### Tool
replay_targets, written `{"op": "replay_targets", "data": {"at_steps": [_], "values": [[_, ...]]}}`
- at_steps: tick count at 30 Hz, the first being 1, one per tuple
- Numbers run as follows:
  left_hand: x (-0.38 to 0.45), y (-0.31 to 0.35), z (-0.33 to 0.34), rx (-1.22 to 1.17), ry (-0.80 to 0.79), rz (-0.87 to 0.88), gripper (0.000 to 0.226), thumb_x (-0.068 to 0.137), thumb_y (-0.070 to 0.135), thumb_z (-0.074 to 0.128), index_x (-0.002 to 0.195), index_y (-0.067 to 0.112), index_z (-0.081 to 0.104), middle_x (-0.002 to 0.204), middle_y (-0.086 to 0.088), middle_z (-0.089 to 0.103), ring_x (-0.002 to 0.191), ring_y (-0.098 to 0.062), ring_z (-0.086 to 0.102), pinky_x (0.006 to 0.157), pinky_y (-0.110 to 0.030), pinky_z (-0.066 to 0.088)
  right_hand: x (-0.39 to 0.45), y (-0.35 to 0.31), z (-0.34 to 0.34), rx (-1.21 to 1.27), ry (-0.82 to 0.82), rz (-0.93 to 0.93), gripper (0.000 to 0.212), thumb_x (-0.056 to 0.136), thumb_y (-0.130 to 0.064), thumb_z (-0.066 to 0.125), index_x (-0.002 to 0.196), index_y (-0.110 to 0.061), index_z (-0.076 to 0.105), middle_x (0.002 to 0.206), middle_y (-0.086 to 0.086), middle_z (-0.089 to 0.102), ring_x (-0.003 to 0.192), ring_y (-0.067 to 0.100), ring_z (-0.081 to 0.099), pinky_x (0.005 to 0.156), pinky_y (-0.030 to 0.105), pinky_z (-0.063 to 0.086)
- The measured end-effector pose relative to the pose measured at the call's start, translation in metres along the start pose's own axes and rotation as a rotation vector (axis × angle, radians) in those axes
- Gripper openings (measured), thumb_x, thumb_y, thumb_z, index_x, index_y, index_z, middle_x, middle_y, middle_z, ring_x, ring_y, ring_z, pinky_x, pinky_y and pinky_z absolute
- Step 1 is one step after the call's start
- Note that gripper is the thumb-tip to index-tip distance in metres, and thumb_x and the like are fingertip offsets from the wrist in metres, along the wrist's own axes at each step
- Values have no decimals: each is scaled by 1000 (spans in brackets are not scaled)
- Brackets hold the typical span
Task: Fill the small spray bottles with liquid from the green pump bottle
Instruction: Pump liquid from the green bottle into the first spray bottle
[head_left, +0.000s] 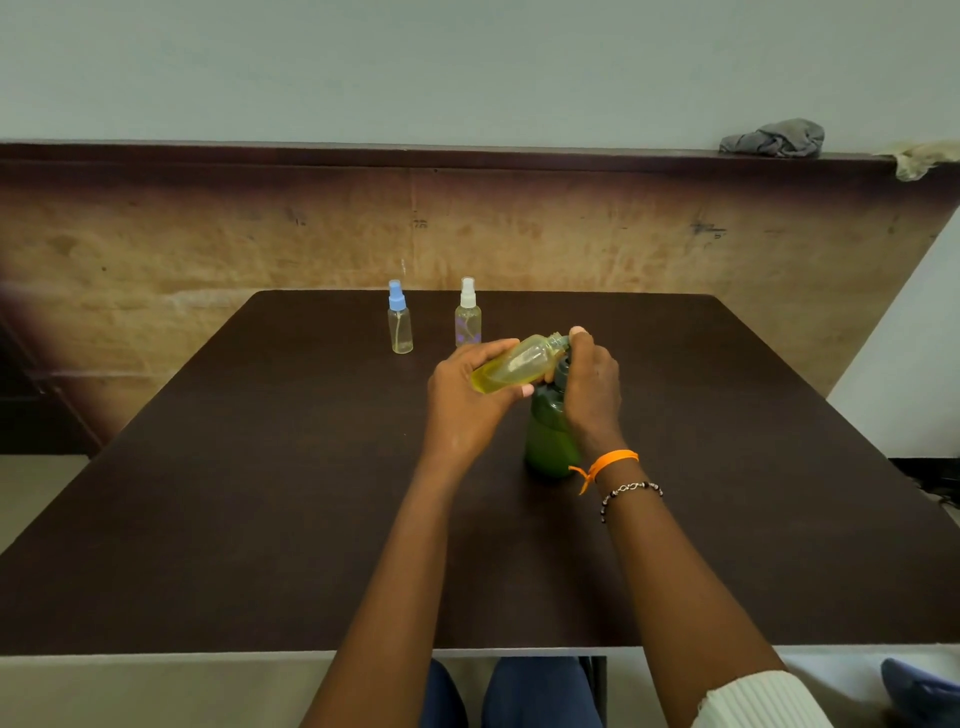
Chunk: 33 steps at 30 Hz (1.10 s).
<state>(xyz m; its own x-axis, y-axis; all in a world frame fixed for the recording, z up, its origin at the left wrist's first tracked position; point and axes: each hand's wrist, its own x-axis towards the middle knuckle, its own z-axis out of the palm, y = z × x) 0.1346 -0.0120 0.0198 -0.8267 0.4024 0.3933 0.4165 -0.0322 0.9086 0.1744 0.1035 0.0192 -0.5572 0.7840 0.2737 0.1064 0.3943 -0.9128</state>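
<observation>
On the dark table (260, 519) the green pump bottle (550, 441) stands upright, with the right hand (592, 387) curled over its top, apparently on the pump. The left hand (467, 395) grips an uncapped small bottle (519, 364) of yellow liquid, tilted, its neck at the pump. Farther back stand a blue-capped spray bottle (400, 325) and a white-capped spray bottle (468, 314).

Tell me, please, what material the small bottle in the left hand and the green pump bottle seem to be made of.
Small bottle: probably clear glossy plastic, since the yellow liquid shows through and its wall carries a highlight; glass cannot be excluded. Green pump bottle: likely translucent, duller plastic, because its tinted body glows softly without sharp reflections.
</observation>
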Motion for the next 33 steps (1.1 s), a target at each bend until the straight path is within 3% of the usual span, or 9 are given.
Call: {"op": "replay_targets", "data": {"at_steps": [6,9,16,21,23,27,30,33], "values": [[-1,-1,0,12,7,-7,51,64,-5,77,110,15,67,101,2,63,94,-11,63,89,-28,51,-2,-2,1,-16,28,-28,45,87,-39,29,48,-17,33,54,-2,41,65,24,40,56,34,28],[-2,1,0,-3,5,-12,51,65,-4,77,110,16,67,101,4,63,93,-9,63,89,-27,51,-2,0,1,-10,22,-31,55,96,-39,30,46,-17,33,53,-3,41,64,24,41,58,34,29],[-1,4,-1,-19,0,-13,50,66,-4,76,111,16,66,95,15,61,90,-3,62,86,-21,50,-3,-2,0,-2,-13,19,60,99,-47,30,68,-4,59,64,-3,53,76,23,50,71,32,32],[-3,3,1,-36,-7,-16,52,66,-5,76,108,23,65,97,11,62,91,-2,62,86,-19,50,0,-2,-1,-7,-2,31,53,99,-38,31,53,-15,41,63,0,50,74,25,47,66,33,30],[-3,2,1,-39,-2,-22,51,66,-6,76,110,18,66,101,5,63,92,-5,62,86,-19,51,0,-2,-1,-7,5,26,51,96,-40,31,52,-15,39,62,0,49,72,25,45,64,34,30],[-3,0,1,3,10,-23,50,65,-5,76,110,12,67,103,1,63,95,-12,63,88,-24,51,-1,-2,-1,-17,8,-1,46,98,-30,34,58,-9,46,65,4,50,74,26,45,62,34,29],[-3,0,0,26,12,-20,50,64,-4,77,110,12,68,103,0,64,96,-13,63,88,-26,51,-2,-4,-1,3,11,9,45,97,-27,36,78,7,58,74,10,53,77,25,46,68,33,31],[-3,0,0,23,13,-16,50,65,-4,77,110,13,67,103,1,63,96,-11,63,88,-23,50,-2,-2,-1,12,-6,8,48,98,-32,34,65,-2,51,72,8,54,76,26,47,68,34,32]]}}
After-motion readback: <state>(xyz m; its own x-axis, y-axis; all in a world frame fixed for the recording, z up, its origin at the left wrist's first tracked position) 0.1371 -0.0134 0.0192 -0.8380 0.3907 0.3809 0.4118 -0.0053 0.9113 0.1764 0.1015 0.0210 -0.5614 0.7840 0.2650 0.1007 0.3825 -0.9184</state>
